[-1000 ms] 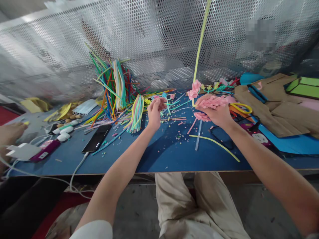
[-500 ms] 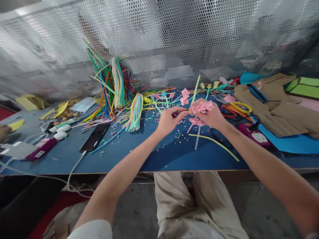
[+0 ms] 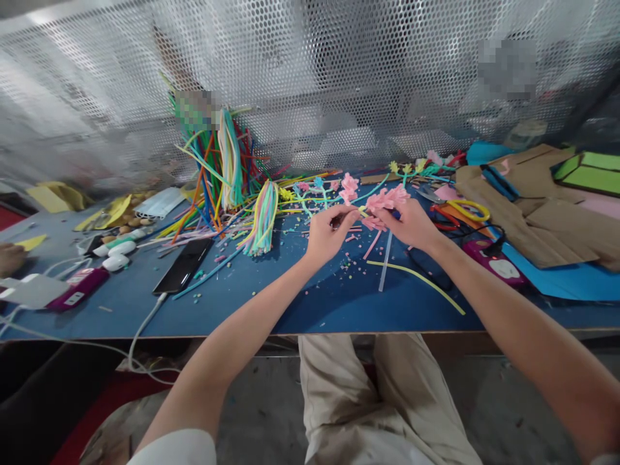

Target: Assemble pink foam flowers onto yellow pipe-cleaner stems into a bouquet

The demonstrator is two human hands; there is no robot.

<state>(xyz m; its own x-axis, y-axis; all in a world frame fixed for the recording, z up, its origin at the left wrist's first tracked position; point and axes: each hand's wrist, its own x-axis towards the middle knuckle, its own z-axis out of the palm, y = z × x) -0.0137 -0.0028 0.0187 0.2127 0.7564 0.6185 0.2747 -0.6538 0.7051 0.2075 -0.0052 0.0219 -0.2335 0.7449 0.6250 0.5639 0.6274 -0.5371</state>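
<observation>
Between my two hands is a pink pipe-cleaner flower (image 3: 387, 197) with fluffy, cut-looking tufts. My left hand (image 3: 331, 231) is pinched at the flower's left end, where a short bit of yellow pipe cleaner (image 3: 362, 211) shows. Thumb and fingers of my right hand (image 3: 409, 223) close on the flower from the right. More pink tufts hang just below it. Beyond my left fingertips lies another pink flower (image 3: 349, 188). A clear stick (image 3: 385, 265) and a loose yellow pipe cleaner (image 3: 421, 278) rest on the blue table near me.
Bundles of coloured pipe cleaners (image 3: 230, 161) stand at the back left, near a phone (image 3: 184, 268) on a cable. Yellow-handled scissors (image 3: 469, 208), a purple power strip (image 3: 498, 261) and brown cardboard (image 3: 537, 226) lie right. Another person's hand (image 3: 10, 259) shows far left.
The yellow pipe cleaner that stuck up above my hands no longer stands up; only a short bit shows between my fingers. My right hand's fingers have shifted round the flower.
</observation>
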